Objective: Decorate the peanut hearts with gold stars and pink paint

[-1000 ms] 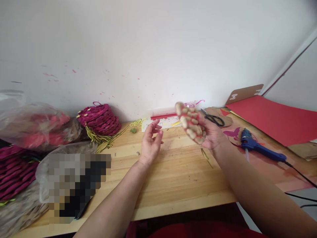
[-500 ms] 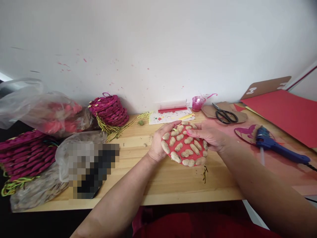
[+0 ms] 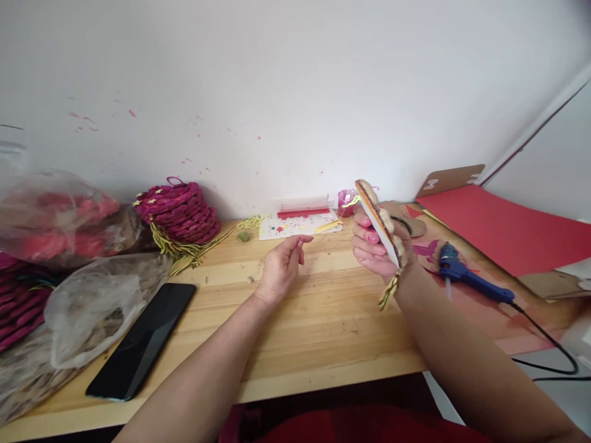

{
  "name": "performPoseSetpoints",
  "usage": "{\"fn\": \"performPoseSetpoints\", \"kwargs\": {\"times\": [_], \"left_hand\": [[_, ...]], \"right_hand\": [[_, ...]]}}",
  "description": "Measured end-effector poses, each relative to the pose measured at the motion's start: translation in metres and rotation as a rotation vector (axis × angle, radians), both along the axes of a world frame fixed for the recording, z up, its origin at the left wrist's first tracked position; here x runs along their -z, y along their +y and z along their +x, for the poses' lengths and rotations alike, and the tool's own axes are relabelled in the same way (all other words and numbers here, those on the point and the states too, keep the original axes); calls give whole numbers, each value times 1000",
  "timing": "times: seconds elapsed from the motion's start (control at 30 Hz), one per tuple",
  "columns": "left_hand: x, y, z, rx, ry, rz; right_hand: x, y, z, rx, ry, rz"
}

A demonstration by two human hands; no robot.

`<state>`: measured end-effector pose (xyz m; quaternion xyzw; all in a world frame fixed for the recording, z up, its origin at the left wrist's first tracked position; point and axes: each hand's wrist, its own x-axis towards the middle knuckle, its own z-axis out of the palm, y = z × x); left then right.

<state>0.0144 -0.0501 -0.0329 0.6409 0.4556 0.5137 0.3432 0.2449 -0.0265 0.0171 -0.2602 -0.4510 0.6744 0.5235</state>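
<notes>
My right hand (image 3: 376, 249) grips the peanut-covered disc (image 3: 381, 224), which is turned edge-on, its pale back toward the left and the peanuts toward the right. A dark and yellow tassel (image 3: 390, 291) hangs from its lower end. My left hand (image 3: 282, 263) is over the middle of the wooden table (image 3: 318, 344), apart from the disc. Its fingers are curled with thumb and forefinger close together; whatever they may hold is too small to make out.
On the right lie a blue glue gun (image 3: 475, 278) with a black cord and red card (image 3: 503, 224). A phone (image 3: 143, 341), plastic bags (image 3: 96, 307) and a magenta braided piece (image 3: 182, 212) are on the left. A pink cup (image 3: 345, 202) stands behind.
My left hand has let go of the disc and moved left. My right hand has turned the disc from face-up to edge-on and raised it. The view has shifted right.
</notes>
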Motion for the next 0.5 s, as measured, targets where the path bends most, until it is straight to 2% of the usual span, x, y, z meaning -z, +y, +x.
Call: {"fn": "performPoseSetpoints", "kwargs": {"times": [0.03, 0.1, 0.2, 0.3, 0.4, 0.5], "left_hand": [[0, 0, 0, 3, -12, -7], [-1, 1, 1, 1, -67, -43], [-4, 4, 0, -20, -256, -153], [-10, 8, -3, -62, -557, -300], [-16, 14, -9, -155, -861, -435], [-19, 20, -16, -306, -1024, -466]], "right_hand": [[3, 3, 3, -75, 91, -30], [10, 10, 7, -136, 192, -46], [18, 16, 13, -111, 224, -36], [22, 18, 15, -65, 238, -42], [20, 15, 15, -35, 225, -26], [11, 9, 11, -27, 197, 14]]}}
